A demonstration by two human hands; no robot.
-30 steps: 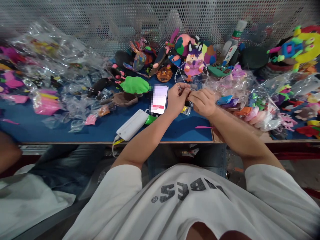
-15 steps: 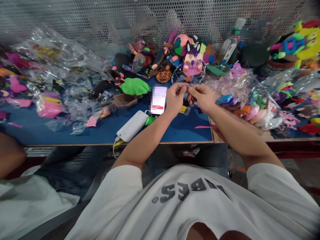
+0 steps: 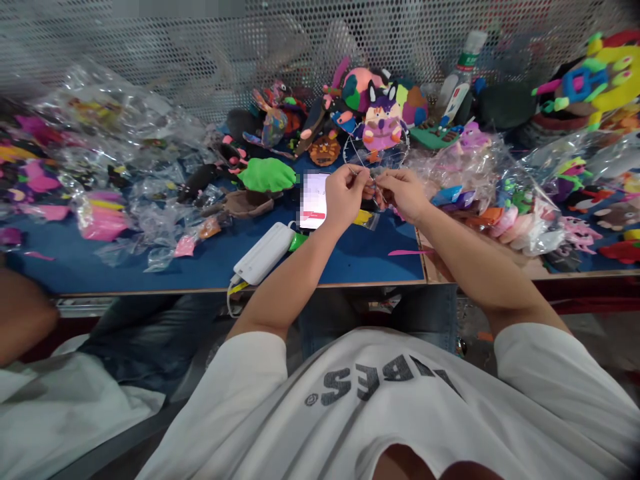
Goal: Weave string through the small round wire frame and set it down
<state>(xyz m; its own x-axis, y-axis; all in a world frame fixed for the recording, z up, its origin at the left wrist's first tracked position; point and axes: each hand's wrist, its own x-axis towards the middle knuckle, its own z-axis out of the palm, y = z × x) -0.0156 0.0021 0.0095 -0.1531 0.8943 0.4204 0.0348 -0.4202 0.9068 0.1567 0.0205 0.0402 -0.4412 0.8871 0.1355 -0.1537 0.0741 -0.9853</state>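
Both hands are lifted slightly off the blue worktop versus a second ago: left hand and right hand, fingertips now pinched shut on a small clear bag between them, beside the phone.

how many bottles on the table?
2: a white bottle with a green label at the back right by the mesh, and a smaller bottle leaning just below it. More may hide behind toys.
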